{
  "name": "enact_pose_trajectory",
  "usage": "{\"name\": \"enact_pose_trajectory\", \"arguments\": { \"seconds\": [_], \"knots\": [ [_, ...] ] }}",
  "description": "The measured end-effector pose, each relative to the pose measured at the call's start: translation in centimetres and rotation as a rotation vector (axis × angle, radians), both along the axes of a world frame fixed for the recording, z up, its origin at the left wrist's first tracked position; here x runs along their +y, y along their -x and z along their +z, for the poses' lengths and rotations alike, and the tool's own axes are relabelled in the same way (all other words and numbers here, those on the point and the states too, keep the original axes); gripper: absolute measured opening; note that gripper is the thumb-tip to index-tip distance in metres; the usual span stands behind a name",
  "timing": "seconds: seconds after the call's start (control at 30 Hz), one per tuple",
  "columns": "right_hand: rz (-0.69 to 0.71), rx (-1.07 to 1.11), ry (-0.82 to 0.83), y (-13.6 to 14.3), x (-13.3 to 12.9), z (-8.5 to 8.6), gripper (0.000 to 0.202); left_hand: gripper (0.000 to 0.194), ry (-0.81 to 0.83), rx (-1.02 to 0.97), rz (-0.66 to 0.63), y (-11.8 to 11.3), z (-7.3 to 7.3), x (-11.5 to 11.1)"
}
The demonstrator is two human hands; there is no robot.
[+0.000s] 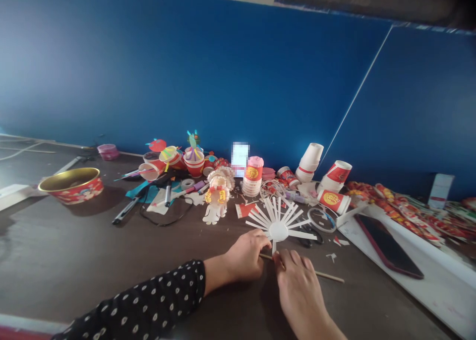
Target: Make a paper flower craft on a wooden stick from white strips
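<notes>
A white paper cup cut into strips (278, 232) lies splayed flat like a sunburst, its round base in the middle. A thin wooden stick (330, 277) lies crosswise below it, near one strip that points toward me. My left hand (247, 256) is closed at the stick's left end, its fingertips close to the cut cup. Over the stick's middle, my right hand (300, 283) has its fingers curled down, pressing the stick by the end of that strip. The fingers partly hide the strip's end. Scissors (312, 237) lie partly under the right-hand strips.
Behind stand stacked paper cups (252, 183) and a cut-paper figure (216, 196). On the left are a gold-lined bowl (74, 191) and a box cutter (128, 208). A roll of clear tape (322, 219) lies by a white tray (439, 290) holding a phone (388, 245).
</notes>
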State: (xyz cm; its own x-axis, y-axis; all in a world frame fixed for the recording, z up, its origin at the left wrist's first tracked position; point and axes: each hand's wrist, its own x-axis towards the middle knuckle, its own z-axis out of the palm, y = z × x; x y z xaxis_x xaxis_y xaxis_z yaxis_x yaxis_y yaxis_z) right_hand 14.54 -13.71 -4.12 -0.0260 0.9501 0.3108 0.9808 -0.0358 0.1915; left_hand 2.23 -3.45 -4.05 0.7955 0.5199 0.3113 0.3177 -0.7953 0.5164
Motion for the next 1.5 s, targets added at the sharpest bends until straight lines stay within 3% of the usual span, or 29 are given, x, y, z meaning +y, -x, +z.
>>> {"name": "enact_pose_trajectory", "arguments": {
  "seconds": [0.67,0.87,1.1,1.3,1.5],
  "knots": [
    [-0.013,0.004,0.001,-0.2,0.9,-0.1,0.027,0.028,-0.050,0.063,-0.048,0.1,0.4,-0.3],
    [0.003,0.015,-0.043,-0.4,0.8,-0.6,0.029,0.025,-0.222,0.185,-0.118,0.3,0.8,-0.7],
    [-0.032,0.065,-0.045,-0.7,0.3,-1.1,0.033,0.020,-0.425,0.351,-0.096,0.0,1.2,-1.4],
    [0.045,0.093,-0.117,-1.1,-1.1,-1.6,0.044,0.019,-0.431,0.354,-0.090,-0.1,1.6,-1.6],
    [0.011,0.125,-0.105,-0.7,-1.5,-2.0,0.042,0.019,-0.396,0.321,-0.072,0.1,1.9,-1.6]
  ]
}}
